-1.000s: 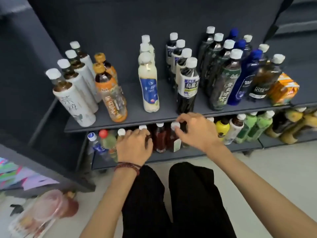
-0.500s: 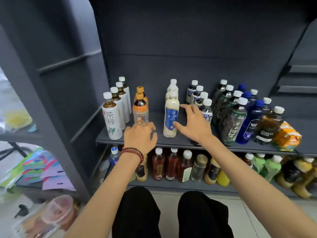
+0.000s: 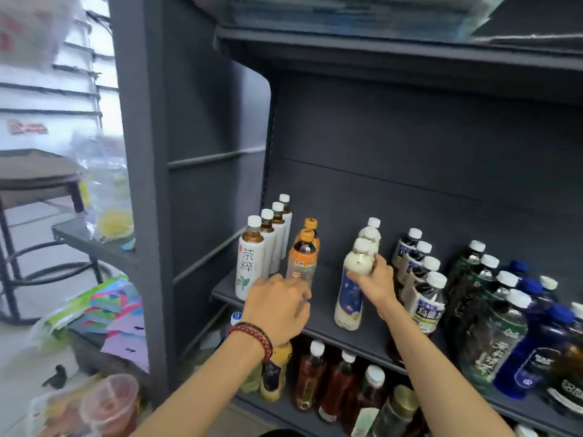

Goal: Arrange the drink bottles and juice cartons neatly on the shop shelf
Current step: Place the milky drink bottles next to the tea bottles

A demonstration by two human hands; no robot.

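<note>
rows of white-label tea bottles (image 3: pixel 250 263) and dark bottles (image 3: pixel 426 299) flank the grey shelf (image 3: pixel 318 313) centre. right hand (image 3: pixel 375 287) grasps the front cream bottle (image 3: pixel 350 298), upright mid-shelf; left hand (image 3: pixel 277 307), fingers loosely curled, apparently touches the orange-capped bottle (image 3: pixel 302 263), grip unclear.

Upright plastic bottles are ranked front to back on the grey metal shelf (image 3: pixel 318 315). At its left edge four white-sleeved tea bottles (image 3: pixel 250 266) are lined up. Beside them two orange-capped amber bottles (image 3: pixel 303 258) are set, then three cream milky bottles (image 3: pixel 371 235). The front cream bottle (image 3: pixel 348 298) is gripped by the right hand (image 3: pixel 377 283). Black-labelled bottles (image 3: pixel 426 299), dark green bottles (image 3: pixel 492 335) and blue bottles (image 3: pixel 533 354) are packed rightward.
</note>
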